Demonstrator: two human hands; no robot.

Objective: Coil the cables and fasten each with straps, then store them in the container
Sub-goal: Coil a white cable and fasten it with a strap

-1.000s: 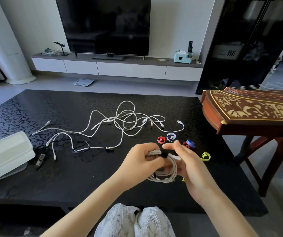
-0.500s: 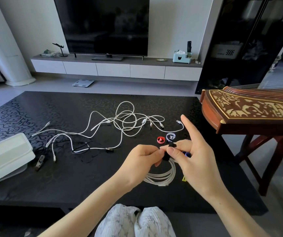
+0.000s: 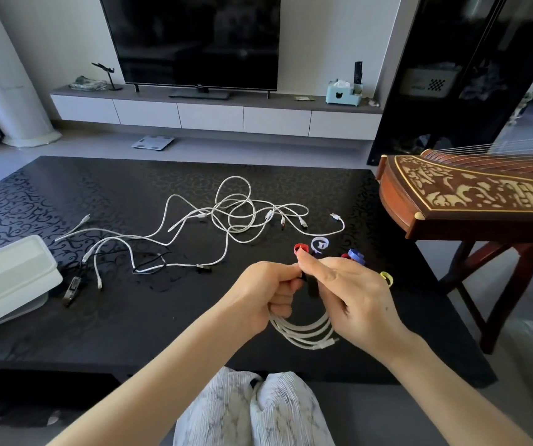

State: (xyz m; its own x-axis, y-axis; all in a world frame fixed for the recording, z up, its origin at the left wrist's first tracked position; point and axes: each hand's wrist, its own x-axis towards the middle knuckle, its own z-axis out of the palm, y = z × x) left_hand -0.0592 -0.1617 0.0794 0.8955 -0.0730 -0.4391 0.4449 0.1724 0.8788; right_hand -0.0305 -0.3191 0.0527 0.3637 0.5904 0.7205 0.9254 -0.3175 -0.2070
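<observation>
While the white container (image 3: 11,281) is sitting far off at the left of the table (image 3: 130,317), past the loose cables (image 3: 226,220), the left hand (image 3: 268,300) is curling its fingers round the top of the coiled cable (image 3: 304,331), which is hanging down between both hands. The black strap (image 3: 312,286) is running up and down across the coil's top, just right of the left thumb, and the right hand (image 3: 358,304) is pinching it, so I think that hand is closing it.

one head-worn view looks forward and down over the black table (image 3: 65,317), close above it.
</observation>
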